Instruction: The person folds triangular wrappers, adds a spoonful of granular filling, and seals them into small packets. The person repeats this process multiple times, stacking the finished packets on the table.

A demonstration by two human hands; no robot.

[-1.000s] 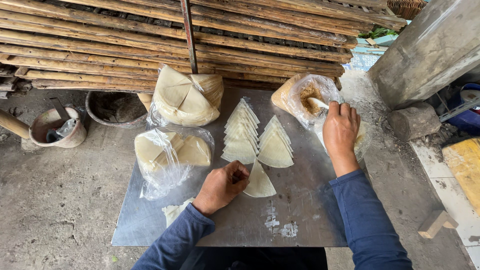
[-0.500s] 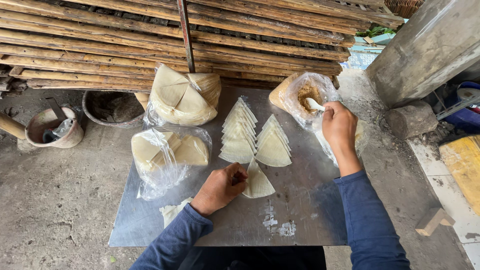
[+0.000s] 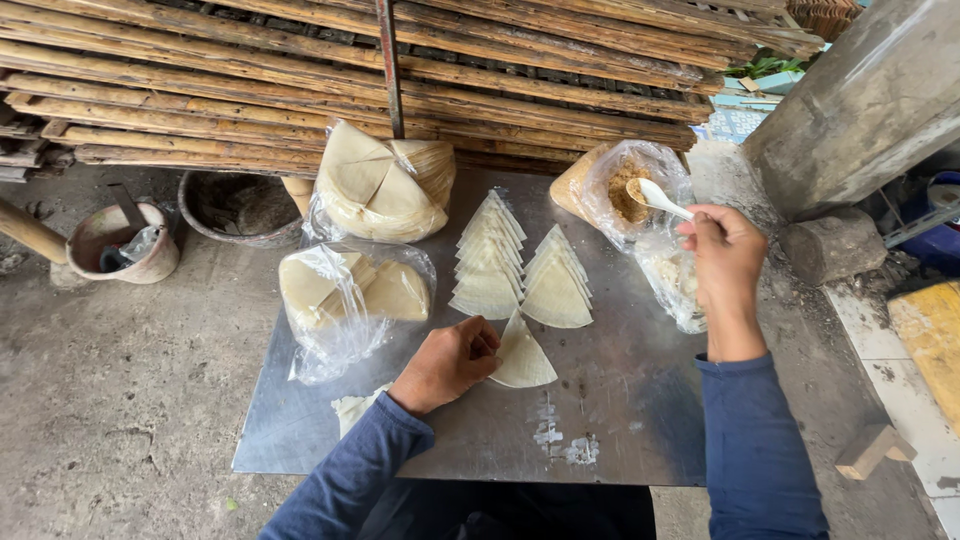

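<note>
My left hand (image 3: 446,363) presses on the left edge of a single pale triangular wrapper (image 3: 523,357) lying on the metal sheet (image 3: 620,400). My right hand (image 3: 724,252) holds a white spoon (image 3: 655,196) carrying a little brown filling, just beside the open plastic bag of brown filling (image 3: 625,185). Two overlapping rows of triangular wrappers (image 3: 520,265) lie just beyond the single one.
Two plastic bags of wrappers sit at the left, one at the back (image 3: 385,185), one nearer (image 3: 345,295). Another clear bag (image 3: 675,280) lies under my right hand. Stacked bamboo poles (image 3: 300,70) run behind; a clay pot (image 3: 120,240) and a concrete block (image 3: 850,100) flank the sheet.
My right hand has lifted the spoon out of the filling bag and drawn it back. My left hand keeps its place on the single wrapper.
</note>
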